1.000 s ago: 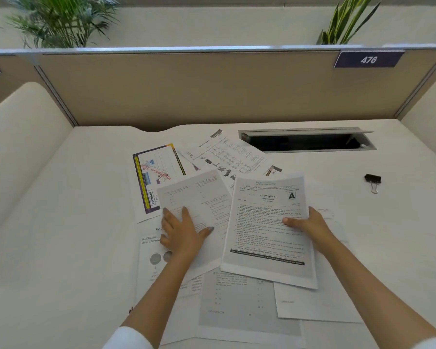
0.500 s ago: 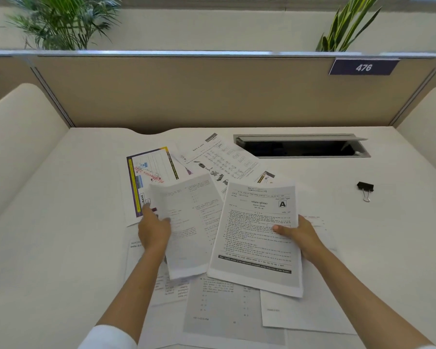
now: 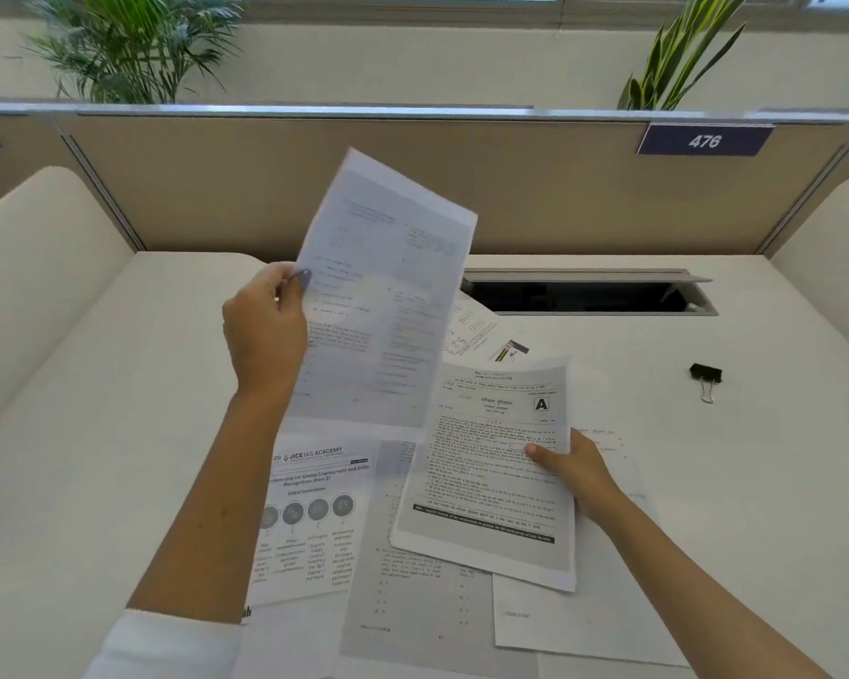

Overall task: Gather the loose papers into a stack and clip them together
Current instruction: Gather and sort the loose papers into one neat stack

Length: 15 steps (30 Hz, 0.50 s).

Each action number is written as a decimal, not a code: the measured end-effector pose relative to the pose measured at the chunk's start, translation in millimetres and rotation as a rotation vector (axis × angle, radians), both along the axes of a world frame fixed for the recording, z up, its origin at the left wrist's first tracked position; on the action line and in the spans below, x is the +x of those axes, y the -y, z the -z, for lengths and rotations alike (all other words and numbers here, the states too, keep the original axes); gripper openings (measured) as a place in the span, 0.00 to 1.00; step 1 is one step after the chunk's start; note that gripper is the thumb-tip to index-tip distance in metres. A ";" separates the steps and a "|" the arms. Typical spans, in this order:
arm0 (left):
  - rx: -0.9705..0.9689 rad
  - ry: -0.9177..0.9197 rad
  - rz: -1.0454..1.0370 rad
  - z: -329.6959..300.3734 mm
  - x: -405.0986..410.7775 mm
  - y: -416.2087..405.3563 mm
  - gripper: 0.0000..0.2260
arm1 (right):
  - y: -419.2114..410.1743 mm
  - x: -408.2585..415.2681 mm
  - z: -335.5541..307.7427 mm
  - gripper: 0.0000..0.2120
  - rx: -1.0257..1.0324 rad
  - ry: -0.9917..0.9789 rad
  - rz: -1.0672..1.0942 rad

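- Two sheets are in hand at this moment, so the gathering step is under way and the clipping has not begun.
- Left hand (image 3: 265, 330), centre left of the frame, pinches a faintly printed sheet (image 3: 388, 296) by its left edge and holds it raised and tilted, clear of the desk (image 3: 94, 409).
- Right hand (image 3: 577, 470), lower right of centre, grips the exam paper marked "A" (image 3: 491, 463) at its right edge, thumb on top; whether its far edge touches the sheets beneath I cannot tell.
- Several loose papers lie on the desk: an academy handout (image 3: 314, 512) at lower centre, a question sheet (image 3: 412, 595) partly under the exam paper, a mostly blank page (image 3: 584, 624) at lower right, and a few more peeking out near the cable slot (image 3: 589, 291) at upper centre.
- Binder clip (image 3: 705, 377) sits alone at the right of the frame, well apart from every paper and untouched.
- Next move, as I judge it: bring the raised sheet onto the exam paper, edges matched, then collect the rest before reaching for the clip.
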<state>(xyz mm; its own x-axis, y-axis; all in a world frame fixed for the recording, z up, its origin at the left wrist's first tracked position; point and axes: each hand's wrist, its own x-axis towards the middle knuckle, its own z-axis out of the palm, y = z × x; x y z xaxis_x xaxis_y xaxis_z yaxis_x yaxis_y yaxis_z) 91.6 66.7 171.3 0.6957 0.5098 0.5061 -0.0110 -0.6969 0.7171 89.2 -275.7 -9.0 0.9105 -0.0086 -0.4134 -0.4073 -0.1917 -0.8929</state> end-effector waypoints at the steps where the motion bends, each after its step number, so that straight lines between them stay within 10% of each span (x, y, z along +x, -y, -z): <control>1: -0.040 -0.007 0.017 -0.5 2.5 2.6 0.11 | 0.3 0.0 -1.2 0.20 0.000 0.005 -0.001; 10: -0.214 -0.340 0.235 84.2 1.5 56.0 0.09 | -5.2 -4.4 -14.5 0.15 -0.013 0.052 0.032; 15: -0.243 -0.549 0.270 130.1 -12.0 82.6 0.14 | -2.5 3.0 -9.1 0.31 0.027 -0.039 0.084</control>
